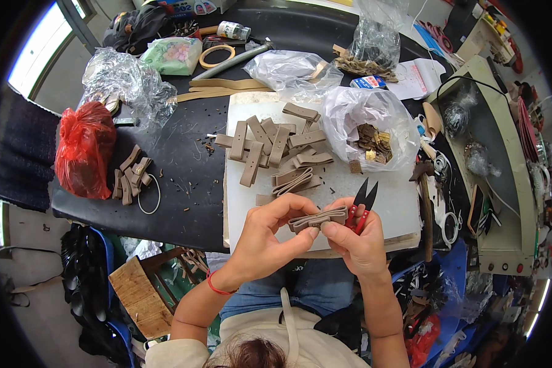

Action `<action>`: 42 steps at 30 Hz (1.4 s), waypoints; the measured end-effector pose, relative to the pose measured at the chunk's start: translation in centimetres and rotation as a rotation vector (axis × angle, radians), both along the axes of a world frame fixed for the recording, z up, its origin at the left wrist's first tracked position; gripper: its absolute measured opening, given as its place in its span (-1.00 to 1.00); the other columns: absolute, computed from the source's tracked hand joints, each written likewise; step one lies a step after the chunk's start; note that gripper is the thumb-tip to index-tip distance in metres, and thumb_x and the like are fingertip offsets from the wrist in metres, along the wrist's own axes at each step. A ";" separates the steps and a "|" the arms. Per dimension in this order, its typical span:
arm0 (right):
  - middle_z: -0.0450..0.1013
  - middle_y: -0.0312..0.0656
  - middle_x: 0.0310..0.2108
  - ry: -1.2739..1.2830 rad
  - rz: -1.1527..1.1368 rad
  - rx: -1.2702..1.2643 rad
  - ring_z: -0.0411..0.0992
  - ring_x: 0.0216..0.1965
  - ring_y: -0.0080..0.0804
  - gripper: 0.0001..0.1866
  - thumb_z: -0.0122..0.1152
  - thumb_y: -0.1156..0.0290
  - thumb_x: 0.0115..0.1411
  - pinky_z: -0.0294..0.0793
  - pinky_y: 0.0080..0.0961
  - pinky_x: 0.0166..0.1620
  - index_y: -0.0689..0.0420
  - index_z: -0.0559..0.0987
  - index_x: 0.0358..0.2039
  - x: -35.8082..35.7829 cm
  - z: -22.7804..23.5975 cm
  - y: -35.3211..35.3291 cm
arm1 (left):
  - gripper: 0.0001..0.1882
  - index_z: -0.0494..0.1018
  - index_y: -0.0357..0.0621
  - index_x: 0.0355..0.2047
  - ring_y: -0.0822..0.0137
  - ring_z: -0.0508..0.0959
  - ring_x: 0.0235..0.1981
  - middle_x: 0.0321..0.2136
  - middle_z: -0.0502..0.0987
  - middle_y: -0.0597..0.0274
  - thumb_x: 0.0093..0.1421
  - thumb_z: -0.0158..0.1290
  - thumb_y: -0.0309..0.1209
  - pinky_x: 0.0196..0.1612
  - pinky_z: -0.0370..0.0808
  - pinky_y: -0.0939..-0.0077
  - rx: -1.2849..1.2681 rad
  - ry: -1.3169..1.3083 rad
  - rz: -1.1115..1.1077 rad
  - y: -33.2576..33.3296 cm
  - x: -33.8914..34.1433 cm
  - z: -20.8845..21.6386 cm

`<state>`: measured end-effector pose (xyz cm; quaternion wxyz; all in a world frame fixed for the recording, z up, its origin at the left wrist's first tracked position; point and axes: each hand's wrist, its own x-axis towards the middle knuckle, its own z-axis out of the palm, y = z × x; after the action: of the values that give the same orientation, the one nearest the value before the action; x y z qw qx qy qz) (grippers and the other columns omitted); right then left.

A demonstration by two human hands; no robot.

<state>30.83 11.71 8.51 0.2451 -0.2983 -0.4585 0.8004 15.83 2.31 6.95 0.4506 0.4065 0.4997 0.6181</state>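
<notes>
A taupe strap bow (306,222), folded in layers and gathered at its middle, is pinched between both my hands above the white board (343,190). My left hand (267,233) grips its left end with thumb and fingers. My right hand (360,244) holds its right end, thumb on the near face. Tucked in that same right hand are thread snips (357,211) with red handles, their black blades spread and pointing away from me. Just beyond lies a heap of looped taupe strap pieces (275,142), several with small punched holes.
At the board's far right, a clear plastic bag (343,113) holds small gold and brown metal pieces. A hammer (425,208) lies along the right edge. To the left are finished-looking bows (129,178) and a red plastic bag (83,153). Tan strips (218,89) stretch behind.
</notes>
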 end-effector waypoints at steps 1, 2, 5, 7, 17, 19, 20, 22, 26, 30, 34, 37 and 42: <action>0.38 -0.40 -0.53 -0.014 0.000 -0.001 0.18 -0.65 -0.79 -0.76 0.29 0.55 0.05 0.07 -0.78 -0.65 0.22 0.44 -0.27 -0.1 0.0 0.0 | -0.71 0.42 -0.33 -0.15 0.49 0.49 -0.24 -0.28 0.52 0.25 0.09 0.12 -0.53 -0.10 0.44 0.57 -0.014 -0.047 -0.025 0.0 -0.1 -0.1; 0.38 -0.40 -0.53 -0.016 0.009 -0.006 0.17 -0.66 -0.79 -0.76 0.29 0.55 0.06 0.07 -0.78 -0.65 0.22 0.44 -0.27 -0.1 0.1 0.2 | -0.70 0.41 -0.33 -0.14 0.49 0.48 -0.23 -0.27 0.51 0.25 0.11 0.12 -0.52 -0.10 0.43 0.59 -0.030 -0.092 -0.016 0.0 -0.1 0.1; 0.35 -0.40 -0.55 -0.022 0.015 -0.024 0.15 -0.68 -0.78 -0.76 0.28 0.55 0.06 0.06 -0.77 -0.66 0.22 0.44 -0.26 -0.2 0.0 0.8 | -0.69 0.40 -0.32 -0.11 0.51 0.46 -0.21 -0.23 0.48 0.24 0.15 0.11 -0.48 -0.12 0.41 0.64 -0.067 -0.202 -0.007 0.1 0.0 0.3; 0.34 -0.41 -0.56 -0.021 0.006 -0.035 0.14 -0.69 -0.78 -0.75 0.27 0.54 0.07 0.05 -0.77 -0.67 0.22 0.44 -0.25 -0.5 0.0 0.7 | -0.69 0.39 -0.33 -0.10 0.53 0.45 -0.20 -0.22 0.47 0.23 0.17 0.11 -0.47 -0.15 0.42 0.65 -0.069 -0.232 -0.008 0.2 -0.3 0.2; 0.36 -0.40 -0.54 0.099 0.046 -0.121 0.16 -0.68 -0.76 -0.75 0.26 0.54 0.07 0.07 -0.76 -0.67 0.22 0.45 -0.23 -0.2 -0.6 0.3 | -0.69 0.31 -0.32 -0.06 0.52 0.43 -0.22 -0.21 0.42 0.24 0.22 0.03 -0.49 -0.14 0.40 0.62 0.012 -0.249 -0.016 -0.1 0.8 -0.7; 0.39 -0.37 -0.52 0.105 0.097 -0.093 0.18 -0.68 -0.74 -0.74 0.26 0.56 0.06 0.12 -0.77 -0.65 0.24 0.46 -0.22 0.7 -0.7 1.1 | -0.66 0.30 -0.32 -0.02 0.48 0.45 -0.23 -0.18 0.42 0.20 0.24 0.01 -0.43 -0.13 0.42 0.59 0.039 -0.236 -0.059 -0.5 0.8 -0.1; 0.42 -0.31 -0.46 0.087 0.112 0.003 0.24 -0.63 -0.72 -0.75 0.26 0.58 0.03 0.18 -0.77 -0.60 0.24 0.47 -0.24 1.1 -0.6 1.3 | -0.64 0.28 -0.33 0.01 0.46 0.47 -0.24 -0.18 0.43 0.18 0.26 0.00 -0.40 -0.13 0.43 0.57 -0.036 -0.420 -0.129 -0.7 0.6 0.5; 0.49 -0.18 -0.34 0.054 0.136 0.198 0.34 -0.54 -0.70 -0.76 0.25 0.63 -0.03 0.31 -0.78 -0.51 0.25 0.49 -0.30 1.7 -0.7 1.5 | -0.58 0.25 -0.34 0.06 0.40 0.50 -0.25 -0.18 0.45 0.14 0.29 -0.04 -0.33 -0.13 0.46 0.55 -0.192 -0.784 -0.277 -1.1 -0.4 1.4; 0.51 -0.19 -0.34 -0.293 0.145 0.838 0.42 -0.44 -0.64 -0.69 0.22 0.62 0.06 0.38 -0.62 -0.39 0.28 0.51 -0.13 1.4 0.1 1.6 | -0.52 0.17 -0.34 0.15 0.34 0.53 -0.17 -0.18 0.50 0.11 0.30 -0.07 -0.34 -0.13 0.50 0.51 -0.264 -0.710 -0.268 -1.7 -0.2 0.3; 0.46 -0.14 -0.30 -0.561 -0.066 1.083 0.43 -0.52 -0.38 -0.67 0.29 0.43 0.04 0.35 -0.57 -0.48 0.24 0.50 -0.16 2.5 -0.9 0.1 | -0.55 0.19 -0.26 0.15 0.33 0.48 -0.03 -0.04 0.44 0.08 0.30 -0.09 -0.37 0.04 0.44 0.39 -0.222 -0.657 -0.028 -1.4 0.8 0.6; 0.45 -0.19 -0.46 -0.520 -0.145 1.476 0.41 -0.55 -0.31 -0.67 0.33 0.36 0.00 0.35 -0.51 -0.52 0.17 0.51 -0.22 1.3 -0.3 -1.4 | -0.56 0.19 -0.26 0.15 0.34 0.43 0.03 0.03 0.39 0.08 0.32 -0.12 -0.34 0.13 0.37 0.37 -0.223 -0.668 0.006 -1.4 1.1 0.5; 0.45 -0.24 -0.50 -0.484 -0.145 1.661 0.40 -0.56 -0.36 -0.70 0.34 0.35 -0.02 0.35 -0.49 -0.54 0.14 0.52 -0.26 0.7 -0.3 -1.3 | -0.58 0.19 -0.27 0.15 0.36 0.42 0.03 0.03 0.39 0.09 0.33 -0.16 -0.36 0.13 0.36 0.41 -0.197 -0.626 0.009 -1.6 1.5 0.5; 0.45 -0.28 -0.52 -0.542 -0.092 1.644 0.41 -0.58 -0.37 -0.75 0.33 0.34 0.00 0.33 -0.49 -0.57 0.12 0.54 -0.31 0.5 -0.3 -1.3 | -0.61 0.22 -0.30 0.14 0.42 0.41 0.02 0.01 0.40 0.13 0.32 -0.14 -0.46 0.11 0.34 0.49 -0.128 -0.556 0.018 -1.7 1.7 -0.5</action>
<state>31.29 10.42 8.26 0.2974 -0.2251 -0.9218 0.1056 17.57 0.63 6.43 0.5898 0.1874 0.3985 0.6769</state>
